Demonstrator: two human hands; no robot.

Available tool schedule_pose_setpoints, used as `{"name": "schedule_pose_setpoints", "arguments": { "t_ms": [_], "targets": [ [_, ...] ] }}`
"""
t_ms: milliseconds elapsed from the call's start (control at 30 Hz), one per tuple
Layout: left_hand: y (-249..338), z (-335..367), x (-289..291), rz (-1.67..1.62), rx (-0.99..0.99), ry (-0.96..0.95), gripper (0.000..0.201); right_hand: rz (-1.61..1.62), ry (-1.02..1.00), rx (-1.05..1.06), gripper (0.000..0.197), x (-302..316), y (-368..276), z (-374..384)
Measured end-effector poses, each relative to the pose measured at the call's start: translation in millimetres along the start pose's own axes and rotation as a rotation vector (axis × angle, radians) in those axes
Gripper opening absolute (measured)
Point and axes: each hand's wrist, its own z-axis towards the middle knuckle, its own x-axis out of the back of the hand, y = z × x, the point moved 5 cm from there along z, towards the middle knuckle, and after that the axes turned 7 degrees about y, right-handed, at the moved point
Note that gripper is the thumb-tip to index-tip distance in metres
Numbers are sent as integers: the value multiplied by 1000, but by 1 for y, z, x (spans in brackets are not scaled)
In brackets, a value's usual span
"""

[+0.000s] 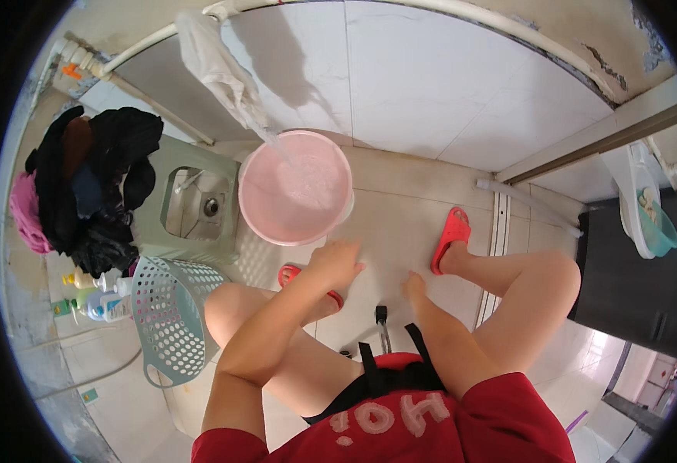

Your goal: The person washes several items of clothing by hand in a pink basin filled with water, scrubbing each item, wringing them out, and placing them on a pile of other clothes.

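Observation:
A pink basin (pixel 252 202) sits on the floor in front of me, with water running into it. The stream comes from a white cloth or bag (pixel 209 68) hanging off the wall pipe. My left hand (pixel 340 261) hovers just below the basin's near right side, apart from it, with its thumb away from the loosely bent fingers. Lower and to the right, my right hand (pixel 416 288) hangs between my knees, small in view, with one digit standing apart. I see nothing held in either hand.
A grey-green stool (pixel 226 174) with an open top stands left of the basin, dark clothes (pixel 95 185) piled beside it. Nearer are a perforated laundry basket (pixel 170 316) and several bottles (pixel 95 297). Far right, a black cabinet (pixel 632 278) and a floor track (pixel 495 255).

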Motion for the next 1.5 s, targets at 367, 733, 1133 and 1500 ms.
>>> {"name": "schedule_pose_setpoints", "arguments": {
  "t_ms": [367,733,1133,1500],
  "targets": [
    [10,14,-6,105,-71,-43,51,-511,109,100,103,0,-36,-91],
    [-31,54,-25,-9,5,167,46,-560,62,39,78,-13,-30,-87],
    [-6,31,-56,-61,129,-36,47,-532,-225,-42,40,26,-58,-62],
    [171,-8,72,-149,-167,105,54,666,405,-91,34,319,-123,-161]
  ]
}}
